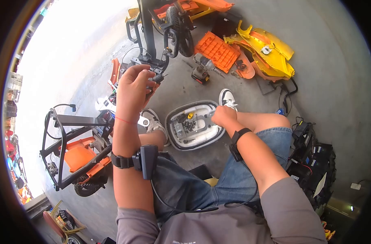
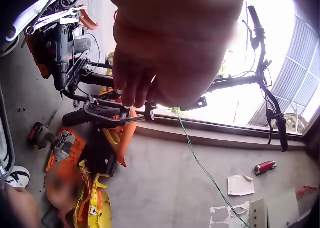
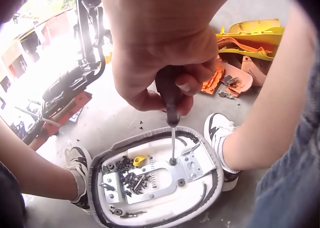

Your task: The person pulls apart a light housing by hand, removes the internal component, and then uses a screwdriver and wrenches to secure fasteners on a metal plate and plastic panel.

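My right hand (image 3: pixel 160 63) grips a screwdriver (image 3: pixel 170 90) by its dark handle. The shaft points down, its tip right at a fastener on a metal bracket (image 3: pixel 150 193). That bracket lies inside an upturned seat (image 3: pixel 200 215) with a white underside and a dark rim, on the floor between the feet. Loose dark screws (image 3: pixel 134 180), a spring and a yellow piece (image 3: pixel 139 161) lie in it. My left hand (image 1: pixel 132 89) is raised ahead on the left, fingers loosely bent, with nothing visible in them. It overlaps the black scooter frame (image 1: pixel 147 36) in the head view.
A cordless drill (image 1: pixel 200 73) and an orange panel (image 1: pixel 218 51) lie beyond the seat, with yellow body panels (image 1: pixel 271 44) to the right. Another black frame with an orange part (image 1: pixel 77 154) stands left. Dark battery-like packs (image 1: pixel 311 158) sit beside the right leg.
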